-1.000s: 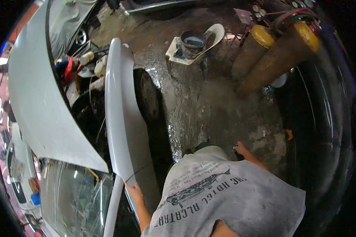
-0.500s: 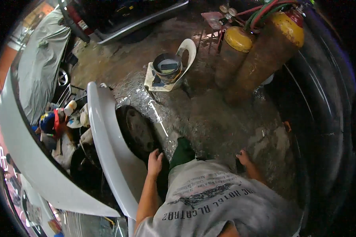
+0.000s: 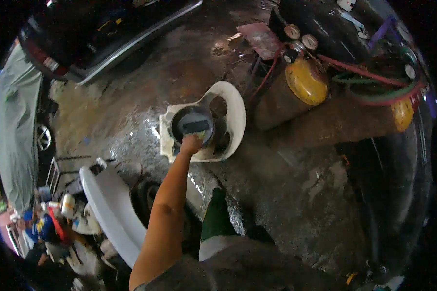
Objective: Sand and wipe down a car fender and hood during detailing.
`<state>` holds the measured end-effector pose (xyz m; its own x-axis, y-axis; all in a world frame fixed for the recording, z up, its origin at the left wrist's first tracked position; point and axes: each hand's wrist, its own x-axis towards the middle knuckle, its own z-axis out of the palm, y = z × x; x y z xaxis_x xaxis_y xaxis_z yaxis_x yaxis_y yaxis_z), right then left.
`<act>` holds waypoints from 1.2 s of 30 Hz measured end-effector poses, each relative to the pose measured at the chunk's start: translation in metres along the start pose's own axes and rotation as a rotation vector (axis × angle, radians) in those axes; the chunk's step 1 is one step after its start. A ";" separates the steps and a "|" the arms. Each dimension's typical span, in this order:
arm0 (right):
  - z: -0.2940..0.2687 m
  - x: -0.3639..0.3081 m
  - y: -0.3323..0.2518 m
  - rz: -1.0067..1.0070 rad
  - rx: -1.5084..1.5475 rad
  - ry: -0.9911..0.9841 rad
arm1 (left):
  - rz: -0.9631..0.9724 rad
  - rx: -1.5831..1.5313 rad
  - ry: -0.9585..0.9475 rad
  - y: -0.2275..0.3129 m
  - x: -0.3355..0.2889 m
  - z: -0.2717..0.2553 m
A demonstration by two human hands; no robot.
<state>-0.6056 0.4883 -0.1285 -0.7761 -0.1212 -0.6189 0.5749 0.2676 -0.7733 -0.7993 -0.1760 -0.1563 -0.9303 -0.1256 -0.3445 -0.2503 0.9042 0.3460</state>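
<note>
Bucket (image 3: 175, 121), round and dark-rimmed, is sitting on the seat of a white plastic chair (image 3: 236, 121), whose curved backrest is standing on the bucket's right side. Inside the bucket, a dark rectangular block (image 3: 195, 127) is lying crosswise over a greyish surface. The left hand (image 3: 192, 144) is hanging over the bucket's near side, its bent fingers meeting the near edge of the block, where a small yellowish-green patch is showing. Blur and the back of the hand are hiding the fingertips, so I am unable to say whether they are clamping the block or only touching it. Left of the bare forearm, a pale car panel (image 3: 109, 203) is curving toward the lower edge, and a dark tyre (image 3: 142, 201) is showing between the two. To the right of the chair, two rusty gas cylinders (image 3: 325, 128) with yellow tops are leaning, while red and green hoses (image 3: 364, 71) are looping above them. Wet patches are shining on the concrete floor (image 3: 277, 194).
</note>
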 end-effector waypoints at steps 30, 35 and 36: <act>0.072 0.068 -0.137 0.053 -0.407 0.246 | -0.230 -2.162 0.226 0.004 -0.012 -0.040; -0.030 0.062 -0.112 0.107 -0.855 -0.163 | -0.238 -2.313 0.500 0.064 -0.048 -0.095; -0.055 0.059 -0.108 0.124 -0.946 -0.235 | -0.157 -2.359 0.501 0.083 -0.050 -0.119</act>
<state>-0.7280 0.5049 -0.0735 -0.5936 -0.2005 -0.7794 0.1242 0.9340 -0.3349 -0.8052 -0.1427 -0.0066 -0.7615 -0.4848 -0.4301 0.2780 -0.8438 0.4590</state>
